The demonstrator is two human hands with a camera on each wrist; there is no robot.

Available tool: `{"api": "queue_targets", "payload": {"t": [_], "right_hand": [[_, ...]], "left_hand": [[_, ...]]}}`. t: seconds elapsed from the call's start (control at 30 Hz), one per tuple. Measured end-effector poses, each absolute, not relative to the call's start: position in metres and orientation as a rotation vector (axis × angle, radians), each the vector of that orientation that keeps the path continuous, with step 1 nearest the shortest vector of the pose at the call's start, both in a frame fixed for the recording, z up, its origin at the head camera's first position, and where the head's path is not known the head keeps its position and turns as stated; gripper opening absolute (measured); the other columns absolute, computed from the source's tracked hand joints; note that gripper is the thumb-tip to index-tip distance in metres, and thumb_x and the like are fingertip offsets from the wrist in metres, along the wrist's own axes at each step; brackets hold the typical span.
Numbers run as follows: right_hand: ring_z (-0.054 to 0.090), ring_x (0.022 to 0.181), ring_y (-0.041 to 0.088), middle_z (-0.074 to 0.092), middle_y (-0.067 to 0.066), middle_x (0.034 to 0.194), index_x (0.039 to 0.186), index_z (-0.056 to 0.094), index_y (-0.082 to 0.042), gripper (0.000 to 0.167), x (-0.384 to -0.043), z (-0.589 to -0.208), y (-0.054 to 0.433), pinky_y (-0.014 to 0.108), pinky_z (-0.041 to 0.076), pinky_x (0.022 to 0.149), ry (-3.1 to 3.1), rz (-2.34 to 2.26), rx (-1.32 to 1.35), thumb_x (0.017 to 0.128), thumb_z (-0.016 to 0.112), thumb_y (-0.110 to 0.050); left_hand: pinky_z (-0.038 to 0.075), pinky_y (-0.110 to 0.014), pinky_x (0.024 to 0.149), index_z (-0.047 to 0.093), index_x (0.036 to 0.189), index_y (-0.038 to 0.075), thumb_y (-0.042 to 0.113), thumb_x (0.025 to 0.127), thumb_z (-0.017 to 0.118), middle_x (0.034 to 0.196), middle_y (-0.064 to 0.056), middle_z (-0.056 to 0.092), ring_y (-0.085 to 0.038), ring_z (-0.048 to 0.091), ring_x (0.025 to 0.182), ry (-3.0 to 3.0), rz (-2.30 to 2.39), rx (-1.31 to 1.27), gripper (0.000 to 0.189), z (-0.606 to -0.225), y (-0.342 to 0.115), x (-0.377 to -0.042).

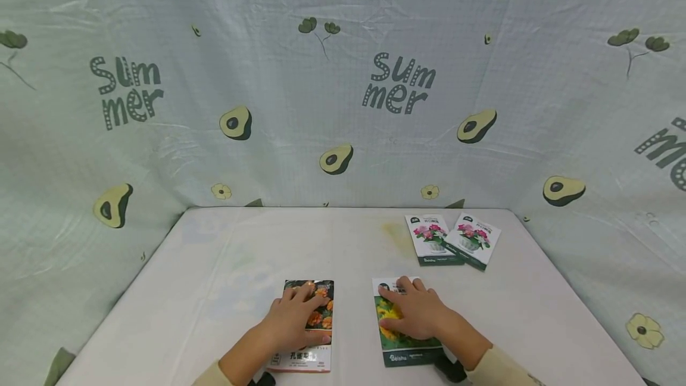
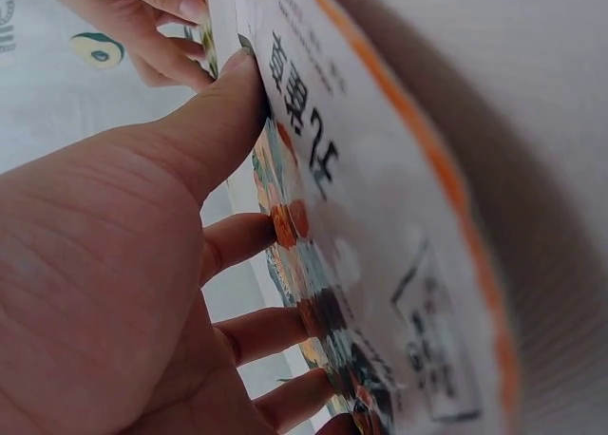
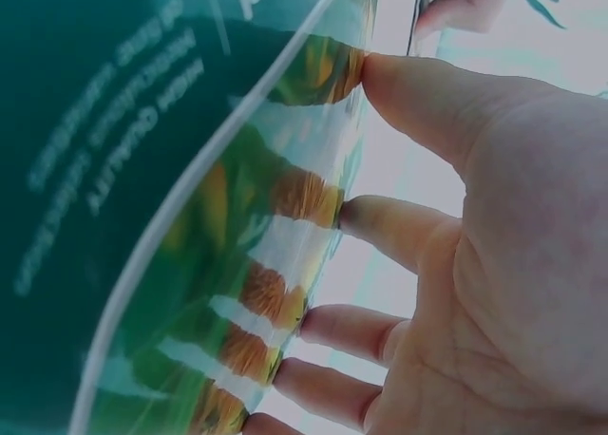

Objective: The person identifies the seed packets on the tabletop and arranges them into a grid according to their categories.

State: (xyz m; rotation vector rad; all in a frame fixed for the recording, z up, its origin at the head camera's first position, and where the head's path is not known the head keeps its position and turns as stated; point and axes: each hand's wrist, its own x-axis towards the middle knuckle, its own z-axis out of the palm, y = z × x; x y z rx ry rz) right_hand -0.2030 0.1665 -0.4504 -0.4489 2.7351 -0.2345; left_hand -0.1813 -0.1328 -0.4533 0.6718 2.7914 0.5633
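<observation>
My left hand (image 1: 286, 321) lies over a seed packet (image 1: 323, 318) with orange flowers on a dark ground and a white lower band. In the left wrist view, its thumb and spread fingertips touch the printed face of that packet (image 2: 351, 179). To the right, my right hand (image 1: 420, 316) rests on a green seed packet (image 1: 387, 310) printed with yellow flowers. Its fingertips press the glossy front in the right wrist view, fingers apart and slightly bent. Both packets lie flat on the white table, side by side with a gap between, and the hands partly cover their pictures.
Two white seed packets with pink flowers lie toward the back right of the table (image 1: 354, 237); the right one (image 1: 473, 240) overlaps the left one (image 1: 429, 237). A pale sheet (image 1: 289, 88) printed with avocados hangs behind and at both sides.
</observation>
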Motion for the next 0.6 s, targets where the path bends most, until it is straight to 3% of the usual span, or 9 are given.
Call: {"api": "queue_targets", "payload": {"t": [0.6], "right_hand": [[0.042, 0.120, 0.029, 0.046, 0.009, 0.145, 0.154, 0.048, -0.033, 0.068, -0.200, -0.446, 0.153, 0.056, 0.040, 0.097, 2.729, -0.254, -0.460, 0.094, 0.063, -0.061]], "left_hand": [[0.039, -0.072, 0.101, 0.060, 0.142, 0.023, 0.056, 0.084, 0.078, 0.159, -0.019, 0.041, -0.049, 0.040, 0.139, 2.805, 0.555, 0.647, 0.069, -0.456, -0.130, -0.183]]}}
